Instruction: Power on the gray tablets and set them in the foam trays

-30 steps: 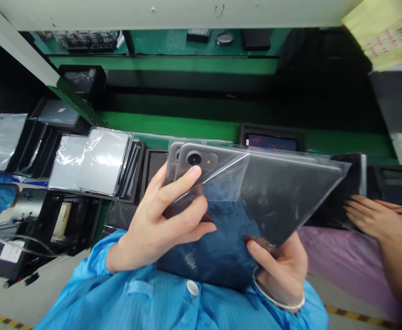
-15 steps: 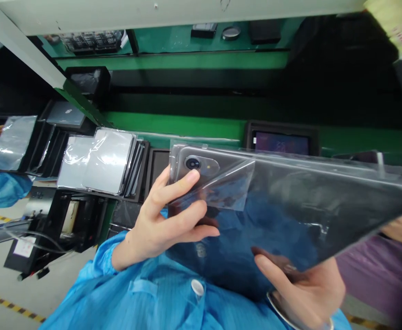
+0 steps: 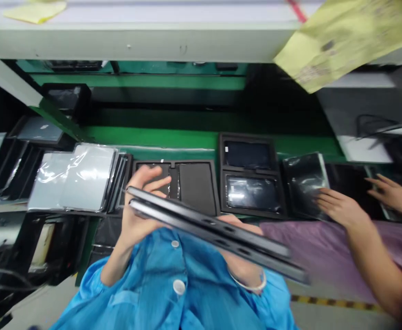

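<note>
Two dark tablets [image 3: 201, 220], one against the other, are held edge-on in front of my chest, slanting down to the right. Along their long edges small dark slots show; the broad faces are almost out of sight. At the left end my left hand [image 3: 134, 224] grips them, with the fingers raised above the edge and the thumb side below. My right hand [image 3: 245, 268] holds them near the right end, its fingers partly hidden behind them. Beyond the tablets lies a black foam tray [image 3: 196, 188] with recesses on the bench.
Bagged silver tablets [image 3: 84, 178] are stacked at left. Right of the tray, a dark case [image 3: 251, 172] holds two screens. A co-worker's hand [image 3: 340, 206] touches a bagged tablet [image 3: 304, 183] at right. A shelf beam [image 3: 153, 43] with a yellow note [image 3: 341, 46] crosses above.
The tablet's camera-side back faced me before; now it is tipped edge-on, showing two tablets together. The view has shifted right, bringing a co-worker's hands into sight.
</note>
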The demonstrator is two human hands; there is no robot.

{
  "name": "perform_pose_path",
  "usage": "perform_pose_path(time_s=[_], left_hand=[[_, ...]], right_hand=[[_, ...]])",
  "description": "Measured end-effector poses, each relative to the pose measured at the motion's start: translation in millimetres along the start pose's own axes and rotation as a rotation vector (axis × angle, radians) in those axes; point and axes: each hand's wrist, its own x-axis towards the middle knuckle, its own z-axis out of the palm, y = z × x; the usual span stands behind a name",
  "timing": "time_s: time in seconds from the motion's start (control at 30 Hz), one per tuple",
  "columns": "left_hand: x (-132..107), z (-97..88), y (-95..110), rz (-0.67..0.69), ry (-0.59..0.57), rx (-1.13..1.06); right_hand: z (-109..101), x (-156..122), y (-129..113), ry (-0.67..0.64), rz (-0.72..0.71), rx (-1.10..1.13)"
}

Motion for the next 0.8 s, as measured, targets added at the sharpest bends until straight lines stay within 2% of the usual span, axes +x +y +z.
perform_pose_path(time_s=[0.03,0.1,0.23,0.4,0.5,0.67,0.8], left_hand=[[1,-1.2,-3,-0.037,-0.067,-0.051],[0,-4.1,-7,-0.065,-0.119,-0.13],[-9,-7.2,-11,-0.077,-0.089,-0.169],[-11,-7.4,-12,-0.049,-0.09,-0.203],[-8,-7.0,-14,-0.036,-0.099,-0.215],[-3,-4.4,-13,0.004,-0.068,-0.238],[1,-2.1,-13,0.014,-0.066,-0.27]], right_hand=[[1,5,1,-0.029,-0.049,0.06],[2,14,4,-0.084,-0.144,0.156],[0,18,13,-0.111,-0.202,0.248],[2,15,21,-0.099,-0.116,0.284],[3,17,20,-0.113,-0.124,0.299],[2,18,18,-0.152,-0.237,0.292],[5,19,26,-0.184,-0.331,0.269]])
